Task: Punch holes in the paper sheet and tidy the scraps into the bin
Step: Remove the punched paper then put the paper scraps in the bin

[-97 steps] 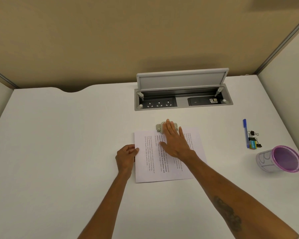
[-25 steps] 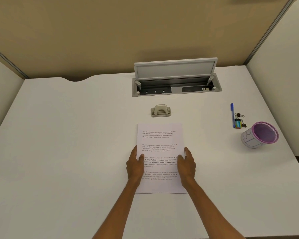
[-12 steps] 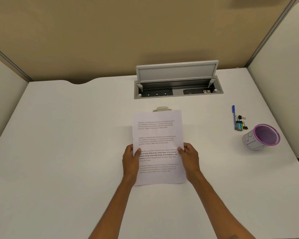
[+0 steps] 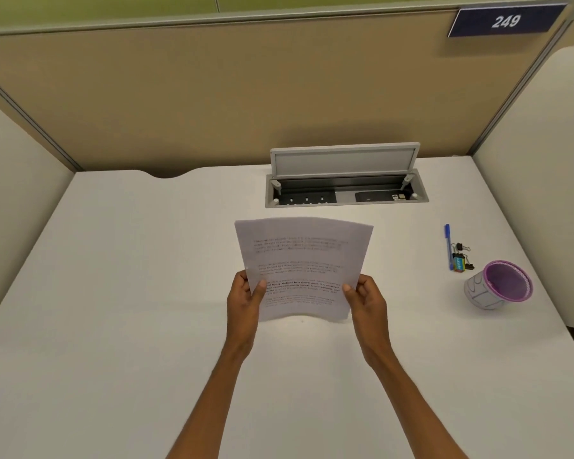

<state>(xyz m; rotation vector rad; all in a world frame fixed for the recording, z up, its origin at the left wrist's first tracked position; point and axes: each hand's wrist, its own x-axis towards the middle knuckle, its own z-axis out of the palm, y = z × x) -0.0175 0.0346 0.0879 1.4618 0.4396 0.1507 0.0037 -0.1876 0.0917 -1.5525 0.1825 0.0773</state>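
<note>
Sheet betw. both hands' thumbs

Print on sheet blurred, fingers of left hand and right hand hidden behind it, clutter beside pen indistinct

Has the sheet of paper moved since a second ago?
Yes. The left hand and right hand have lifted the paper sheet off the desk; its top edge now reaches nearly to the socket box.
</note>
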